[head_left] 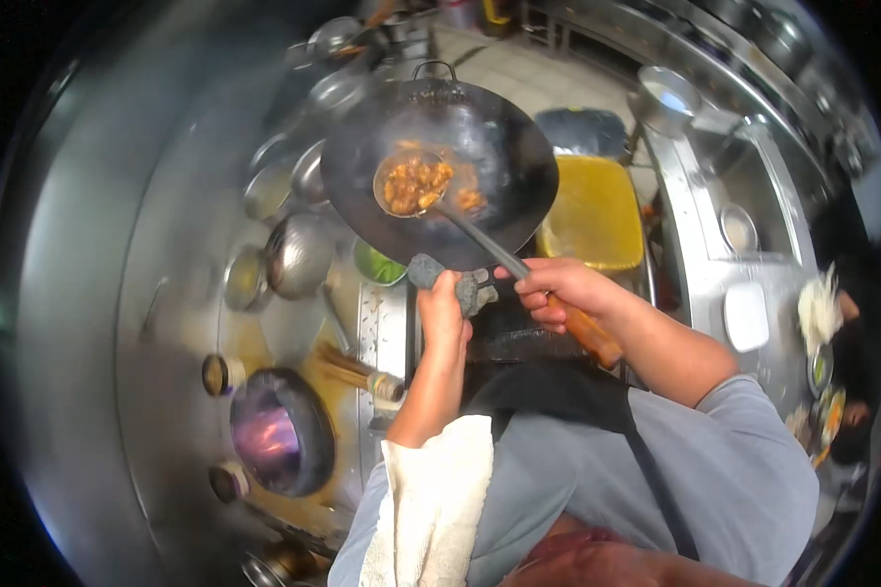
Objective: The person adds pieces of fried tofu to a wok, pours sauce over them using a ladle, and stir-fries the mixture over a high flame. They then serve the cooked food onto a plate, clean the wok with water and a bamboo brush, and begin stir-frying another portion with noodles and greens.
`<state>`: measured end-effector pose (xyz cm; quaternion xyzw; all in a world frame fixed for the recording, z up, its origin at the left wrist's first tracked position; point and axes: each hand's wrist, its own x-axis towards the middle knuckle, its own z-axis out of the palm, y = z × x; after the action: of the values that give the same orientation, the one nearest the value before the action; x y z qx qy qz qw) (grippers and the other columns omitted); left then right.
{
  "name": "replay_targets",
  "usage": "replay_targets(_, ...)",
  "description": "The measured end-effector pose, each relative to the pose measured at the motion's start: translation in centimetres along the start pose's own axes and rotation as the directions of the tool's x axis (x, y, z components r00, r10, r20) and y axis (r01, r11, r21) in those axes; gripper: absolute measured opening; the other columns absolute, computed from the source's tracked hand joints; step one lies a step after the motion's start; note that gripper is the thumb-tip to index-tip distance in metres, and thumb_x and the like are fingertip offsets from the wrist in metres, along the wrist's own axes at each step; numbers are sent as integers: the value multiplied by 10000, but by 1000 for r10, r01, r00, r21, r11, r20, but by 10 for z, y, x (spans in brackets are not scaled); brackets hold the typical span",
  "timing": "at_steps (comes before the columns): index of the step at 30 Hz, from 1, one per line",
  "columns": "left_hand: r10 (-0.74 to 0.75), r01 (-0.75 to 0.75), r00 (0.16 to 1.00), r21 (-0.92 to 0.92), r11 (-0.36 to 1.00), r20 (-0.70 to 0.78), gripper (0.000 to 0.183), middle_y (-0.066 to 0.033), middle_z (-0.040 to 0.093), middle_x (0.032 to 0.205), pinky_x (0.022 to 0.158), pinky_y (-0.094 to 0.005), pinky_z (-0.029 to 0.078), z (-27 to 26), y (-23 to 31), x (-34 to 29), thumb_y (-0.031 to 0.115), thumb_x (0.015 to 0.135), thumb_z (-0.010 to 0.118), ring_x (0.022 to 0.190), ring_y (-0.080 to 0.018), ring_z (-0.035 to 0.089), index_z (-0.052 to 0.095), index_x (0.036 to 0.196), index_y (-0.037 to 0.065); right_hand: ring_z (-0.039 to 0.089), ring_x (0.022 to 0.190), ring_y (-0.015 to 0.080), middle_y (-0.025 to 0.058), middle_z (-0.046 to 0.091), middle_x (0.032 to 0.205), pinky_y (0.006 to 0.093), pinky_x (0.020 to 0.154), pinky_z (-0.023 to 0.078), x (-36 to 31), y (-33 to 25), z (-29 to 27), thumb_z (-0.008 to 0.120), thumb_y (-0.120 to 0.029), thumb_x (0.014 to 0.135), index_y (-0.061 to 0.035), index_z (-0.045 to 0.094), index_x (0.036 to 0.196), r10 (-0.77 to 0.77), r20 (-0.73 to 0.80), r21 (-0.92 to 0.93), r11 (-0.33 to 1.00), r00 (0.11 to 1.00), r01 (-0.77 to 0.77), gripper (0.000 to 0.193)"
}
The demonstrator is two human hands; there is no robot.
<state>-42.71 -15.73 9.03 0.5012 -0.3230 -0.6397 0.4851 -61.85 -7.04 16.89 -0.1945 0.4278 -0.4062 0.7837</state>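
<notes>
A large dark wok [494, 137] hangs out in front of me, tilted, with a loop handle at its far rim. My left hand [442, 303] grips its near edge through a folded grey cloth [480, 293]. In my right hand [563, 292] is a long-handled ladle [480, 235], its wooden grip running back under my palm. The ladle's bowl lies over the wok, full of browned, sauced food pieces [413, 184]. A few more pieces [470, 201] sit on the wok's surface beside it.
At left, a burner ring [318, 435] glows purple inside. Metal bowls [245, 277] and a perforated strainer [300, 256] stand along the counter, near a bowl of chopped greens [380, 266]. A yellow-topped bin [589, 213] is right of the wok; a steel sink counter [690, 235] lies beyond.
</notes>
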Motion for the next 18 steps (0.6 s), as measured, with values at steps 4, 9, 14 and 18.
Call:
replay_targets(4, -344, 425, 861, -158, 891, 375, 222, -131, 731, 903, 748, -398, 601, -38, -43, 38, 190, 878, 652, 781, -277, 718, 690, 963, -12, 447, 472, 104, -7, 439, 654, 284, 452, 379, -26, 46, -5, 557, -71, 933, -37, 481, 1412, -30, -93, 230, 972, 995, 51, 487)
replay_targets(9, -463, 413, 793, 211, 886, 395, 272, -94, 727, 971, 672, -353, 592, -60, 26, 4, 242, 899, 608, 820, -230, 730, 658, 1046, 18, 540, 469, 158, 40, 521, 674, 335, 440, 431, -53, 104, 43, 616, -94, 861, 3, 501, 1336, -161, -317, 276, 927, 935, 254, 498)
replay_targets(14, -585, 391, 692, 462, 796, 423, 264, -67, 716, 929, 500, -280, 506, -24, 27, -2, 238, 896, 602, 793, -168, 723, 659, 1044, 27, 531, 443, 157, 51, 517, 664, 309, 412, 419, -126, 136, 73, 600, -56, 862, 26, 479, 1380, -291, -537, 321, 798, 792, 511, 538)
replay_targets(18, -608, 395, 600, 468, 791, 520, 261, -93, 713, 928, 565, -312, 549, -3, -11, 11, 220, 886, 603, 791, -210, 719, 662, 1029, 10, 518, 413, 155, 36, 506, 615, 291, 400, 413, -180, 152, 94, 579, -38, 875, 14, 551, 1346, -331, -759, 205, 696, 561, 688, 474)
